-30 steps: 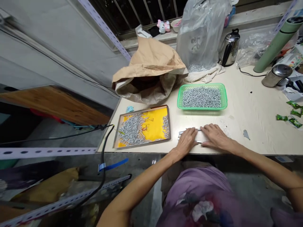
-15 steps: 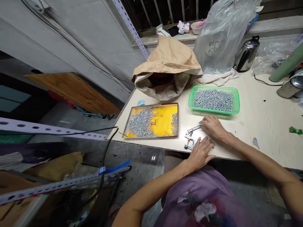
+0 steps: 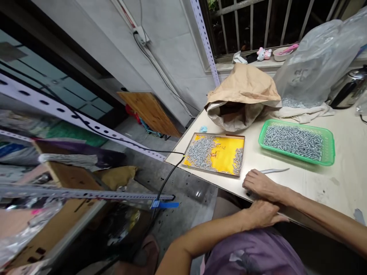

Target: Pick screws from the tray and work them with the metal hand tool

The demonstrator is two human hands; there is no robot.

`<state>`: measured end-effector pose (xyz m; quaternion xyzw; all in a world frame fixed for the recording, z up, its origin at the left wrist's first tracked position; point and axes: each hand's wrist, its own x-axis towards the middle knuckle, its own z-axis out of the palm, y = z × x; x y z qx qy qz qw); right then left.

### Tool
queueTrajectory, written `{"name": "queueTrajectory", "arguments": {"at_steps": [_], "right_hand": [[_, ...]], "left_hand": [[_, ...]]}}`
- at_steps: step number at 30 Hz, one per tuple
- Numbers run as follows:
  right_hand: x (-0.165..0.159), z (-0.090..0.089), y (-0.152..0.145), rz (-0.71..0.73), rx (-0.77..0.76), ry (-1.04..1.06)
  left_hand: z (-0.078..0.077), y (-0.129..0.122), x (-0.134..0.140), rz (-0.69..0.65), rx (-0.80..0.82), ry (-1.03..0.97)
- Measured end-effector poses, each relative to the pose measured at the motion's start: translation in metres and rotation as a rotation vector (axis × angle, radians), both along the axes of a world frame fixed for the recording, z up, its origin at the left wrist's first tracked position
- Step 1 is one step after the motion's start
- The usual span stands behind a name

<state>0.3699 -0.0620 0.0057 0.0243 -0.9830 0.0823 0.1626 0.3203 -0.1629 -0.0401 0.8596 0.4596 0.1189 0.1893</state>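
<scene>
Right hand (image 3: 262, 186): one, at the table's (image 3: 309, 185) near edge, fingers bent; whether it holds anything cannot be told. Left hand (image 3: 263, 213): one, just below the right at that edge, grip likewise hidden. Grey strip (image 3: 275, 170): one, thin, on the table beside the right hand. Tray (image 3: 225, 165): one (yellow inside), bearing metal pins (image 3: 200, 152). Green basket (image 3: 329, 147): one, pin-filled, beyond the strip.

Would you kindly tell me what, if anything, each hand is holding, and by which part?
It cannot be told: a dark object partly shows by the right hand, but any grip is hidden, and the left hand hides whatever it might hold.
</scene>
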Motion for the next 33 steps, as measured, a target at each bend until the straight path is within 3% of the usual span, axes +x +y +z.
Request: {"name": "queueTrajectory", "arguments": {"at_steps": [2, 4, 5, 7, 9, 12, 15, 21, 24, 27, 30, 33], "right_hand": [[0.003, 0.014, 0.008, -0.094, -0.077, 0.174], [0.013, 0.034, 0.024, -0.274, -0.120, 0.315], [0.020, 0.044, 0.034, -0.372, -0.116, 0.350], [0.038, 0.062, 0.055, -0.555, -0.060, 0.356], [0.056, 0.074, 0.071, -0.712, 0.032, 0.342], [0.075, 0.074, 0.073, -0.817, 0.110, 0.339], [0.081, 0.057, 0.046, -0.740, 0.037, 0.290], [0.087, 0.009, -0.022, -0.639, -0.245, 0.031], [0.094, -0.005, -0.037, -0.639, -0.325, -0.074], [0.098, -0.011, -0.043, -0.657, -0.368, -0.117], [0.098, -0.016, -0.046, -0.684, -0.343, -0.128], [0.096, -0.021, -0.048, -0.707, -0.272, -0.152]], "left_hand": [[0.006, 0.002, -0.009, -0.023, 0.073, -0.049], [0.016, 0.006, -0.031, 0.036, 0.194, -0.075], [0.022, 0.010, -0.048, 0.121, 0.260, -0.064], [0.034, 0.020, -0.092, 0.424, 0.334, 0.034], [0.045, 0.032, -0.138, 0.719, 0.295, 0.184], [0.052, 0.048, -0.190, 0.895, 0.176, 0.371], [0.048, 0.057, -0.213, 0.858, 0.085, 0.459], [0.043, 0.058, -0.212, 0.829, 0.060, 0.335], [0.045, 0.047, -0.189, 0.853, -0.036, 0.024], [0.043, 0.026, -0.149, 0.743, -0.181, -0.233], [0.034, 0.005, -0.113, 0.583, -0.127, -0.216], [0.024, -0.007, -0.098, 0.485, -0.047, -0.067]]}}
